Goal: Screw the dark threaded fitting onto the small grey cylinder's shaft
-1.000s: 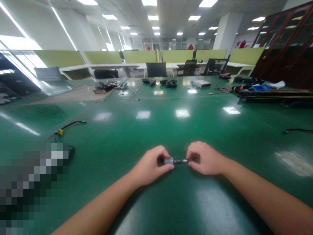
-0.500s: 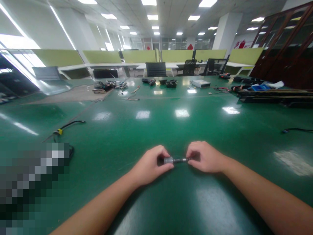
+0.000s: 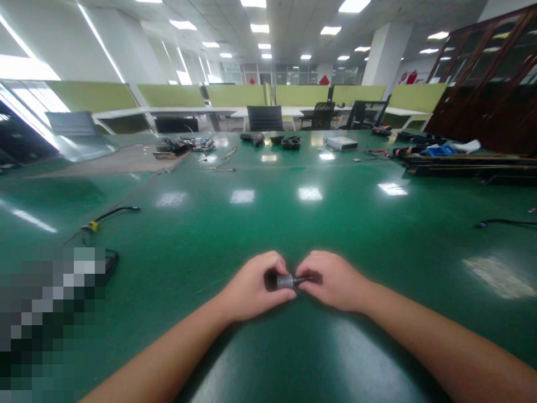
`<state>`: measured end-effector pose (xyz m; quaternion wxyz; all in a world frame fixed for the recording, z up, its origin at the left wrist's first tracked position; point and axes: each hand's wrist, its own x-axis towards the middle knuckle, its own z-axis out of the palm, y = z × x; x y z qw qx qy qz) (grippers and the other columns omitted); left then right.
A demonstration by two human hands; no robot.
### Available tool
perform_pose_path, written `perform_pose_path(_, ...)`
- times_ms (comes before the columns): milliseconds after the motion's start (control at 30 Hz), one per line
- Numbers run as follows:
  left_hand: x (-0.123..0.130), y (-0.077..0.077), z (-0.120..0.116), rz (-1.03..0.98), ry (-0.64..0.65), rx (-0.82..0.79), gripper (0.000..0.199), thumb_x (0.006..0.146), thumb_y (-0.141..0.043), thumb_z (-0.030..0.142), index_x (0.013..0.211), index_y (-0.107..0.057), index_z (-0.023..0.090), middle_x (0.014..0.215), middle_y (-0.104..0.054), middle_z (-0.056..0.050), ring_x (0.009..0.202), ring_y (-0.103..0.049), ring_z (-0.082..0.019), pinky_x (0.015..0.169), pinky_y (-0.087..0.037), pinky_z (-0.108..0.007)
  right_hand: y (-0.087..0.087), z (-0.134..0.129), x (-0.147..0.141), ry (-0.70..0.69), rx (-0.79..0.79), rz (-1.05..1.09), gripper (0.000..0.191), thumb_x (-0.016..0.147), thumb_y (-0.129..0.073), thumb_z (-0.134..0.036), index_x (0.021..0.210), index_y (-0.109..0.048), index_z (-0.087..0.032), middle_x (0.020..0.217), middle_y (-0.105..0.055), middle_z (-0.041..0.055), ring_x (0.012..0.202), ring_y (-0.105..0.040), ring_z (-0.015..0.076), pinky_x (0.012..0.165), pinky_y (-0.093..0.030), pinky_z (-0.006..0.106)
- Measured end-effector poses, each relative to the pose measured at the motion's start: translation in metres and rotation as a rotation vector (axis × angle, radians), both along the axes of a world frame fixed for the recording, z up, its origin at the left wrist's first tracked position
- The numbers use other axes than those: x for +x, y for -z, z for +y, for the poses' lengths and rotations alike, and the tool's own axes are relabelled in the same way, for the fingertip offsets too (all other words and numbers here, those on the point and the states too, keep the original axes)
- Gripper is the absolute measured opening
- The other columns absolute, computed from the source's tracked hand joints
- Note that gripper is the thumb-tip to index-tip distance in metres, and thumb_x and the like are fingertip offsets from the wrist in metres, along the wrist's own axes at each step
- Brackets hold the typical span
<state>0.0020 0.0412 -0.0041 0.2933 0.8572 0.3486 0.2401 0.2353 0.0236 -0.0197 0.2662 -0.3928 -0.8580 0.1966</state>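
Note:
A small grey metal cylinder (image 3: 286, 281) lies level between my two hands, close over the green tabletop. My left hand (image 3: 258, 288) is closed round it, thumb below and fingers above. From its right end runs a thin dark shaft (image 3: 300, 279), which the fingertips of my right hand (image 3: 333, 281) pinch near the cylinder. The rest of the shaft is partly hidden by those fingers. What exact kind of part this is, I cannot make out.
A black cable (image 3: 115, 212) with a yellow piece lies at left, above a pixelated object (image 3: 46, 302). Another dark cable (image 3: 507, 223) is at right. Electronic parts (image 3: 184, 145), a silver box (image 3: 342, 144) and long black bars (image 3: 470, 167) lie along the far side.
My right hand has slid left along the shaft, close up to the cylinder and my left hand. Less shaft shows between them. The view has shifted slightly.

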Motion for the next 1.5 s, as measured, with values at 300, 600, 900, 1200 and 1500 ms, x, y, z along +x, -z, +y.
perform_pose_path(300,-0.0013,-0.0011,-0.0004,0.001,-0.015,-0.017,0.015,0.088,-0.068,0.034,0.091,-0.064,0.019,0.091,-0.068,-0.003,0.084,-0.062,-0.019,0.078,-0.048,-0.030,0.0019,0.0010,0.0020,-0.019,0.025,0.021,0.009,0.085,-0.071,-0.017,0.093,-0.070,-0.021,0.085,-0.070,0.0019,0.080,-0.060,0.0174,0.074,-0.045,0.030)
perform_pose_path(600,-0.0002,0.0020,-0.0001,0.053,-0.026,0.027,0.021,0.079,-0.075,0.022,0.097,-0.066,0.020,0.094,-0.066,-0.002,0.087,-0.062,-0.019,0.078,-0.047,-0.031,0.0047,0.0040,0.0042,-0.037,0.055,0.018,0.010,0.087,-0.071,-0.021,0.096,-0.074,-0.023,0.090,-0.075,0.0020,0.085,-0.063,0.0189,0.078,-0.046,0.032)
perform_pose_path(900,-0.0002,0.0020,-0.0012,0.034,-0.034,0.010,0.019,0.080,-0.075,0.023,0.095,-0.065,0.019,0.093,-0.065,-0.002,0.086,-0.061,-0.018,0.077,-0.046,-0.029,0.0017,0.0033,0.0046,-0.036,0.036,0.048,0.011,0.085,-0.072,-0.019,0.095,-0.076,-0.021,0.089,-0.075,0.0024,0.084,-0.064,0.0183,0.077,-0.048,0.030)
perform_pose_path(1200,0.0010,0.0005,-0.0001,0.035,-0.025,0.021,0.018,0.081,-0.075,0.024,0.094,-0.065,0.019,0.092,-0.065,-0.002,0.086,-0.061,-0.018,0.077,-0.046,-0.029,0.0010,0.0050,0.0069,-0.055,0.044,0.042,0.011,0.084,-0.072,-0.018,0.094,-0.076,-0.021,0.088,-0.076,0.0019,0.083,-0.064,0.0186,0.077,-0.047,0.031)
perform_pose_path(1500,0.0003,0.0005,-0.0012,0.027,-0.021,0.050,0.018,0.079,-0.076,0.022,0.094,-0.065,0.019,0.093,-0.065,-0.002,0.088,-0.061,-0.020,0.079,-0.045,-0.030,-0.0001,0.0032,0.0072,-0.026,0.040,0.046,0.010,0.080,-0.071,-0.015,0.088,-0.073,-0.019,0.081,-0.070,0.0026,0.077,-0.061,0.0175,0.072,-0.045,0.029)
